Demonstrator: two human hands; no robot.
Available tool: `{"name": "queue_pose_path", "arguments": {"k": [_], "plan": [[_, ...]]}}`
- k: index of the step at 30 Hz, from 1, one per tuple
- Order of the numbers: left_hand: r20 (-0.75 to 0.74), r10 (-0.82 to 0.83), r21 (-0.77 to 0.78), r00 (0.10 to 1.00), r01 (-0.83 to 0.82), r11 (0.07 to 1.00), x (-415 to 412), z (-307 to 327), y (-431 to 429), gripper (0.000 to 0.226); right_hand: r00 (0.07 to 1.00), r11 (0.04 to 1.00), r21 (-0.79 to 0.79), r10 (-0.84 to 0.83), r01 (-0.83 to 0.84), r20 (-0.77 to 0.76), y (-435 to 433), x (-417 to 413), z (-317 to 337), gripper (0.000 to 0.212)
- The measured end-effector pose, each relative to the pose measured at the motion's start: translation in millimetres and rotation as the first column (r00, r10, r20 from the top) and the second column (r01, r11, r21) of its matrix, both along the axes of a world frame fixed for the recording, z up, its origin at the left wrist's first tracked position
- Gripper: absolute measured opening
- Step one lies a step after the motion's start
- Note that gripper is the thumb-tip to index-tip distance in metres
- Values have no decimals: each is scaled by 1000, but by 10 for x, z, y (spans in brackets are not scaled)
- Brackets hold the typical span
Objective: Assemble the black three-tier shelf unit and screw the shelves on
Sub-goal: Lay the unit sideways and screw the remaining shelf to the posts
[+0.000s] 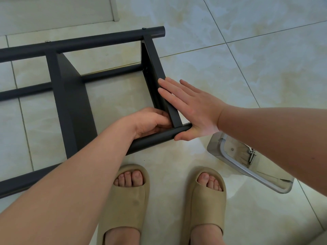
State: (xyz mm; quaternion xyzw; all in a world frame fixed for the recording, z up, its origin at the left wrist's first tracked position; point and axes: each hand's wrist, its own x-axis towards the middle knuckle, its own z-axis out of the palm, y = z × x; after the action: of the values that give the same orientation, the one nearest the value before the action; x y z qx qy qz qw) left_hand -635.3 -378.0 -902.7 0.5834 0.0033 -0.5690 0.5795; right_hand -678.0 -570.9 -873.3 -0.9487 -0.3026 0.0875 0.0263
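left hand [150, 121] curled up tight, fingertips tucked into the inside corner where the end shelf [154, 55] meets the near post [155, 138]. whether those fingers pinch anything small in there, i can't tell; they hide it. right hand [192, 110] is flat and spread, nothing grasped: straight fingers press along the outer face of the end shelf just above the near post, palm sits against that post's end and the thumb lies under its tip.

the black shelf unit [70, 96] lies on its side on the pale tiled floor [230, 59], shelves standing on edge. the end shelf rises from the near post's right end up to the far post [88, 41], which runs well beyond the near post and about parallel to it. the middle shelf [74, 96] crosses to the left of the left hand, also spanning from near post to far post. two silver screw heads [143, 28] show on the far post, one above each shelf. a lower rail [113, 74] runs between the shelves, past the near post.

right of the near post's end, partly under the right forearm, lies a clear plastic container [228, 156] with a few silver screws [251, 155] inside. just this side of the near post, two feet in beige slide sandals [131, 197] stand on the tiles, toes pointing toward the post.
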Motion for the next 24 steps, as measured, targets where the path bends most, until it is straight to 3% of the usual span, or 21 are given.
{"name": "queue_pose_path", "arguments": {"k": [2, 8, 24], "plan": [[-25, 21, -10, 999, -22, 1000, -5, -7, -1, 16, 1000, 1000, -1, 1, -1, -2, 2, -4, -2, 118], [81, -79, 68, 994, 73, 995, -9, -12, 1, 13, 1000, 1000, -2, 2, -2, 8, 5, -5, -4, 118], [45, -50, 3, 998, 50, 999, 15, -36, -1, 14, 1000, 1000, -14, -1, 1, -8, 7, -6, 4, 119]]}}
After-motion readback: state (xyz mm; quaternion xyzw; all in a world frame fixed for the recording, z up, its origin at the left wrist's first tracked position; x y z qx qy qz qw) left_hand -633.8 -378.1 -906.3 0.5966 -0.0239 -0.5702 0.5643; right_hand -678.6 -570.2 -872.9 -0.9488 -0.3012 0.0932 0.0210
